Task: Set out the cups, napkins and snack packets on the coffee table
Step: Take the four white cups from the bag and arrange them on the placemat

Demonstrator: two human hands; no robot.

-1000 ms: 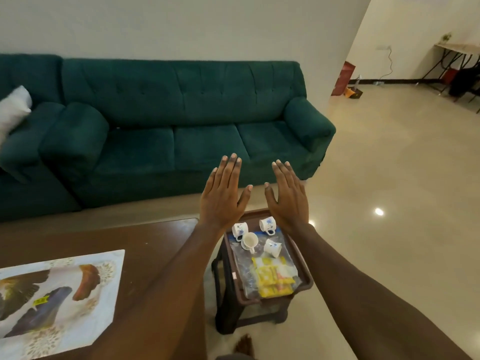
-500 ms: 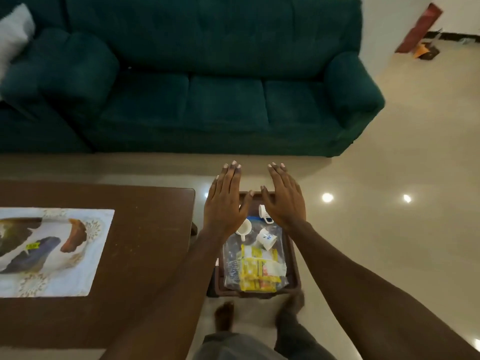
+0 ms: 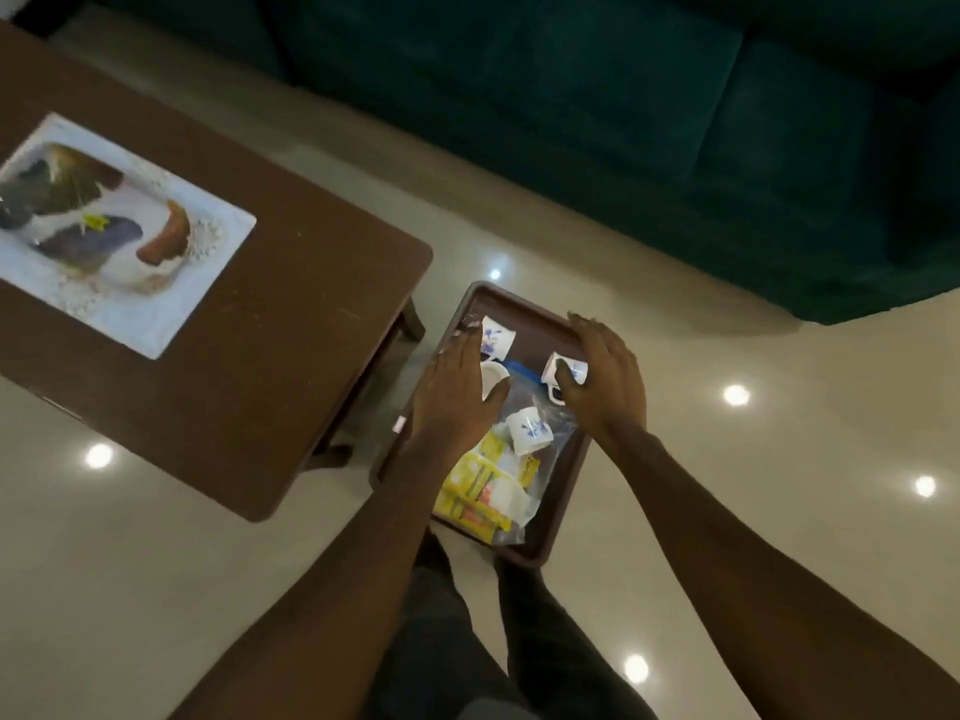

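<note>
**A:** At the centre of the frame, your right hand is curled over a small white cup lying on its side near the tray's far right corner; thumb and fingers wrap it, though I cannot tell whether you have truly clamped it. Your left hand lies flat and spread, palm down, over another cup at the tray's left edge, gripping nothing that I can see.

**B:** And the other cups?

**A:** One with a blue flower print sits just beyond your left fingertips, and a fourth lies tipped between your wrists, resting on a clear plastic bag. Nearer you, yellow snack packets and something white, perhaps napkins, lie in that bag. All of it is on the brown tray, lower centre.

**B:** How will they handle?

**A:** The cups look like glazed ceramic: light, stiff, slick and easy to chip. Take each around the body or by its handle, one at a time. The bag is soft and slippery, so lift the cup off it first, then pinch the packets by their edges.

**B:** Where do they go?

**A:** Onto the coffee table, upper left, which bears only a printed mat. Nothing is set out yet.
</note>
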